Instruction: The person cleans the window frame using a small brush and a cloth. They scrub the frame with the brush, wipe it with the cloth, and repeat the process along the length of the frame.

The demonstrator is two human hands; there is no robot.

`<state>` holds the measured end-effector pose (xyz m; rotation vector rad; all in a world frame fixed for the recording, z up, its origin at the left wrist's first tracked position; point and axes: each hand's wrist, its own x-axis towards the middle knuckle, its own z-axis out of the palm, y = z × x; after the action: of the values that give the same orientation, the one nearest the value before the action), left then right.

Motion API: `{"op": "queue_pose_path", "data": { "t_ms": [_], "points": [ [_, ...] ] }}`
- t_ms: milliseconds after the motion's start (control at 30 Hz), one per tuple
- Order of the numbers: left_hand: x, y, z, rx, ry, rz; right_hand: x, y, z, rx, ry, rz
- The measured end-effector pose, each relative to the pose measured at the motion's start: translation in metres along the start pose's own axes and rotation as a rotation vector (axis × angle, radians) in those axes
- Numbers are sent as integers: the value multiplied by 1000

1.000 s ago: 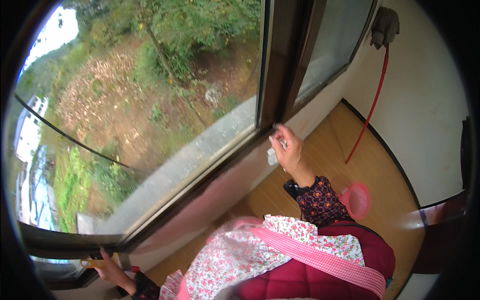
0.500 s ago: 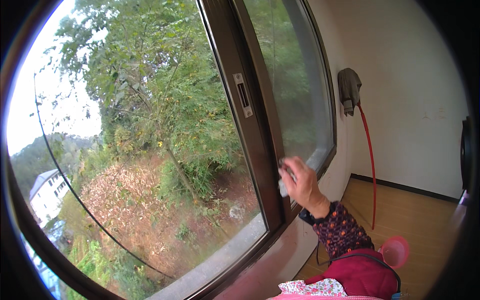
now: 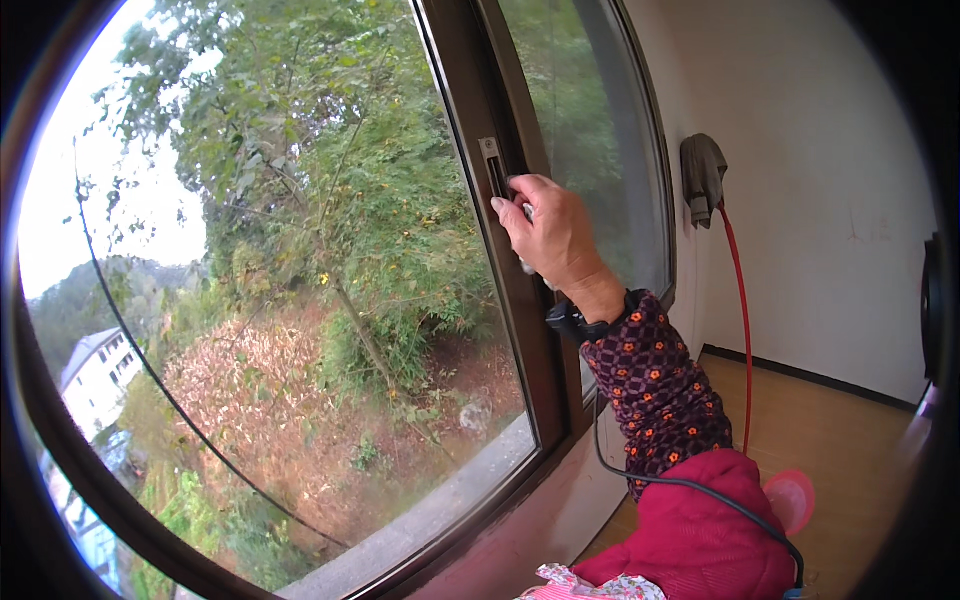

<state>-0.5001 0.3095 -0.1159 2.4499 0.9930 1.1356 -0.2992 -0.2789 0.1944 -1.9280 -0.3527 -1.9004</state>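
Observation:
My right hand is raised to the dark brown upright frame of a sliding window. Its fingers are closed, thumb and forefinger together, over the lower part of a metal latch plate set in that frame. A small whitish crumpled wad shows between the fingers. Most of it is hidden, so cloth or tissue cannot be told apart. A black band circles my wrist, below which comes a dark sleeve with orange flowers. My left hand is out of view.
The large window pane fills the left. A grey cloth hangs at the corner above a red pole. Beyond my arm is a pink plastic container on the wooden floor. A black cable crosses my red vest.
My right hand has moved up and slightly left along the window frame, from near its lower part to the latch plate. The whitish wad went along in the fingers.

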Motion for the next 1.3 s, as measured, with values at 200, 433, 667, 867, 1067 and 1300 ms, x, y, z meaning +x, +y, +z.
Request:
{"op": "queue_pose_path", "data": {
  "t_ms": [200, 433, 667, 867, 1067, 1300],
  "points": [
    [-1, 7, -4, 120, -7, 5, -9, -21, 9, 124, -12, 235],
    [2, -1, 2, 165, 66, 111, -2, -11, 11, 708, -70, 501],
    [16, -28, -2, 146, 197, 203, -3, -29, 9, 1055, -199, 584],
    [51, -85, -20, 22, 310, -109, -12, -89, 15, 1072, -408, 311],
    [22, -145, -77, -189, 150, -201, -41, -95, 12, 818, -787, 157],
    [-55, -125, -89, -458, 22, -263, -159, -199, 65, 988, -663, -144]
  ]
}}
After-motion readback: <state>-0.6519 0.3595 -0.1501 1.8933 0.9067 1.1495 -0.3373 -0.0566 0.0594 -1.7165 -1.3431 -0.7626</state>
